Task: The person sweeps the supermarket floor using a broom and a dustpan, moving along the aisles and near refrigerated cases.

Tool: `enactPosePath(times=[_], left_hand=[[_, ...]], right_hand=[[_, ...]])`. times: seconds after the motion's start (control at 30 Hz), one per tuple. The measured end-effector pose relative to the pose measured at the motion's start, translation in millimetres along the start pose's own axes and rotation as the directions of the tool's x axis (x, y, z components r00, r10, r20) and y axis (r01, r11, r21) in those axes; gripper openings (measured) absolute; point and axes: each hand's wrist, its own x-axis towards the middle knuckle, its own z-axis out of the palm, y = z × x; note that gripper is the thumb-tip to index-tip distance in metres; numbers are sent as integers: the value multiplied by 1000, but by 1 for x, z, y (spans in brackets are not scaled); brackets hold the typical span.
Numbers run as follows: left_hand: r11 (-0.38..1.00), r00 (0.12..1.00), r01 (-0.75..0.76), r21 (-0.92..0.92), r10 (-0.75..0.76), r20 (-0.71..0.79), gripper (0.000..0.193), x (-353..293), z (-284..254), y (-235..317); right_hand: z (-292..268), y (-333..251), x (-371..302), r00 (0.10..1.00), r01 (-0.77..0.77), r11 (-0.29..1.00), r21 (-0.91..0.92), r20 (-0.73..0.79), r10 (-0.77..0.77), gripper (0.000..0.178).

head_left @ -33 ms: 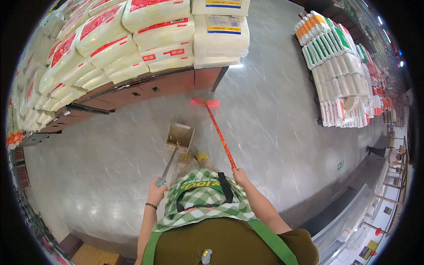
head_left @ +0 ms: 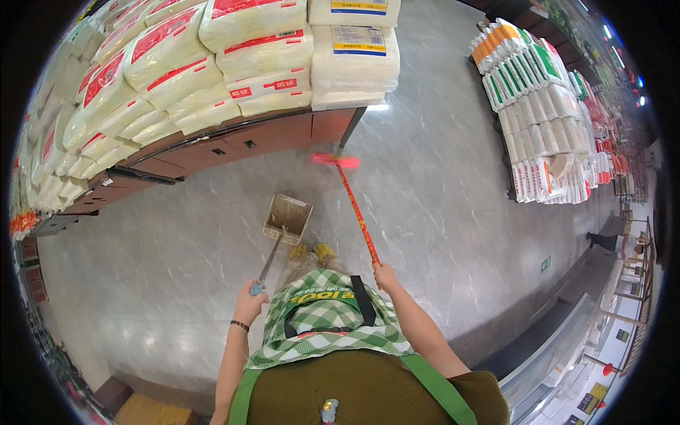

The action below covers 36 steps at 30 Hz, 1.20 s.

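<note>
My left hand (head_left: 249, 303) is closed round the grip of a long-handled dustpan (head_left: 289, 217). The pan is pale and boxy, with some debris inside, and rests on the floor ahead of my feet. In my right hand (head_left: 386, 276) is a broom (head_left: 358, 212) with a red patterned handle. Its pinkish-red head, a little blurred, lies farther off on the floor, close to the corner of the brown cabinet base. Dustpan and broom head are apart, the broom to the right.
White packs with red labels (head_left: 258, 53) are piled on a brown cabinet base (head_left: 273, 138) at far left. A pallet stack of packs (head_left: 542, 120) stands on the right. Grey marbled floor (head_left: 439, 198) lies between. A counter (head_left: 559, 347) runs along the lower right.
The broom head has swung slightly to the right and a little farther away. The dustpan has shifted only slightly. Both hands keep their hold.
</note>
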Motion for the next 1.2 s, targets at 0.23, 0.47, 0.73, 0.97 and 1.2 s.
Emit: enactPosePath(times=[0.23, 0.47, 0.73, 0.97, 1.2], left_hand=[[985, 998, -56, 166, 50, 39, 32, 10, -26, 13], [914, 994, -108, 391, 86, 74, 35, 36, -28, 9], [903, 993, -96, 420, 57, 104, 36, 77, -35, 15], [842, 936, -335, 423, 247, 250, 45, 90, -10, 32], [950, 989, 20, 313, -65, 135, 27, 97, -30, 24]], right_hand=[[56, -60, 63, 992, -108, 989, 97, 72, 102, 42], [107, -20, -11, 957, -194, 979, -54, 208, 201, 39], [51, -45, -77, 889, -321, 940, 115, 378, 258, 34], [107, 28, 38, 978, 169, 952, -255, 162, -130, 26], [155, -13, -32, 960, 276, 895, -351, 152, -236, 26]])
